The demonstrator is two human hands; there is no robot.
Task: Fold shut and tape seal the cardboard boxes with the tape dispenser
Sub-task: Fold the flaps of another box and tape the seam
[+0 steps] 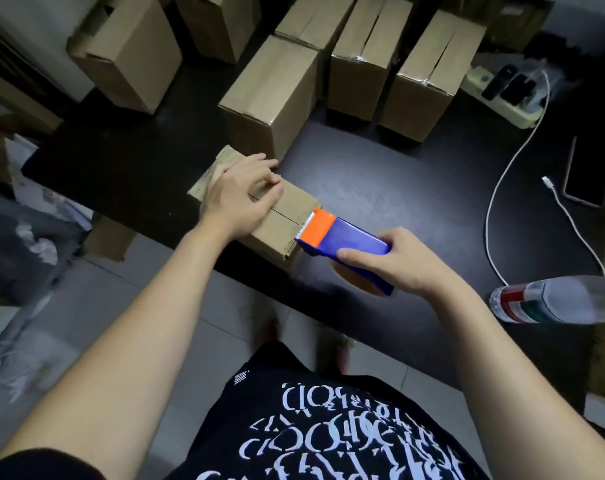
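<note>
Black table [380,174], pale tiled floor [204,327].

The light is dim and cool, falling from above. It pools as a pale sheen on the glossy black tabletop [380,188] beside the blue and orange plastic tape dispenser [342,242], whose colours look saturated. The corners sink into shadow. The wide lens splays the brown cardboard boxes [360,64] outward. The grey floor clutter [34,244], the clear plastic water bottle [557,303] and the print on the black shirt [328,427] are blurred.

Blue tape dispenser [349,245] with orange head; plain brown cardboard box [287,209]; black tabletop [380,174]; white cable [508,174].
</note>
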